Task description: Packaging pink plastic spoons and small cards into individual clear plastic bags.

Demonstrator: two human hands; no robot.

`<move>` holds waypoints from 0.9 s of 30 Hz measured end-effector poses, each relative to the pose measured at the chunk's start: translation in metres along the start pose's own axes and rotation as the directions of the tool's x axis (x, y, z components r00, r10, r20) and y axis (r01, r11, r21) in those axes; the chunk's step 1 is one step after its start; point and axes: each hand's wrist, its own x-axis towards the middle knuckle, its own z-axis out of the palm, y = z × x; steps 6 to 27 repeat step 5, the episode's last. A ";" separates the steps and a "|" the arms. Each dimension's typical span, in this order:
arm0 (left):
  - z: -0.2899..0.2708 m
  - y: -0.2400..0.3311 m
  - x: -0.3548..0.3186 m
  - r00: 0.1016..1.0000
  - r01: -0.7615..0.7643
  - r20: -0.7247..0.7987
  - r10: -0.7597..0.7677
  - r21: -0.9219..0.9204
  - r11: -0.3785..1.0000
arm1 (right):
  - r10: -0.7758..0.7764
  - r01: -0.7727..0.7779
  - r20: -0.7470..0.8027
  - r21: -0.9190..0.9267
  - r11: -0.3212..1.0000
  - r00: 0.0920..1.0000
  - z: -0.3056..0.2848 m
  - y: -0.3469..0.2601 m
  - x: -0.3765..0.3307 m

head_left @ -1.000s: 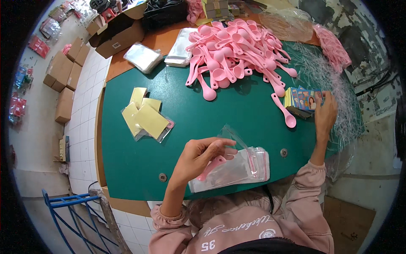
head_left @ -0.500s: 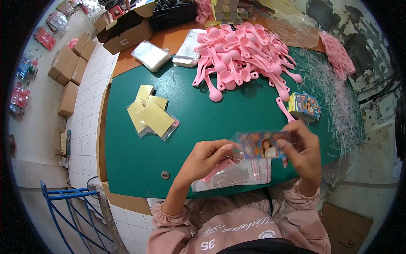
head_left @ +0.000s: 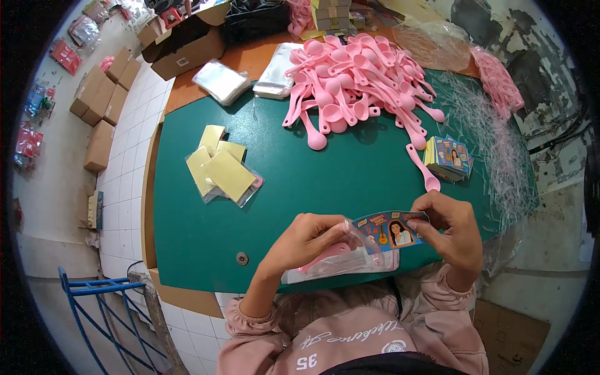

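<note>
My left hand (head_left: 305,240) pinches the edge of a clear plastic bag (head_left: 359,264) near the table's front edge. Inside the bag, partly hidden by my fingers, lies a pink measuring spoon (head_left: 326,255). Between its thumb and fingers my right hand (head_left: 455,234) grips a blue printed card (head_left: 381,232). The card's left end sits at the bag's mouth, behind or within the clear film. Just beyond my right hand lies a single pink spoon (head_left: 423,169), beside a stack of similar cards (head_left: 447,156).
A large heap of pink spoons (head_left: 359,81) covers the far middle of the green table (head_left: 281,169). Filled bags with yellow cards (head_left: 228,172) lie at left. Stacks of clear bags (head_left: 222,81) and an open carton (head_left: 187,53) stand farther back. Shredded plastic (head_left: 500,150) trails along the right edge.
The card has turned from a blurred, raised position to lie tilted at the bag's mouth. My right hand has shifted slightly right and down; my left still pinches the bag.
</note>
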 end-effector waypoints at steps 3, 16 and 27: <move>-0.005 0.006 0.000 0.983 0.137 0.106 -0.149 0.108 0.985 | -0.019 0.020 0.024 -0.046 0.999 1.000 -0.003 -0.001 0.000; -0.003 0.008 0.000 0.992 0.095 0.091 -0.091 -0.047 0.994 | -0.036 0.038 0.024 -0.086 0.996 0.999 -0.004 0.000 0.000; -0.003 0.008 0.000 0.992 0.095 0.091 -0.091 -0.047 0.994 | -0.036 0.038 0.024 -0.086 0.996 0.999 -0.004 0.000 0.000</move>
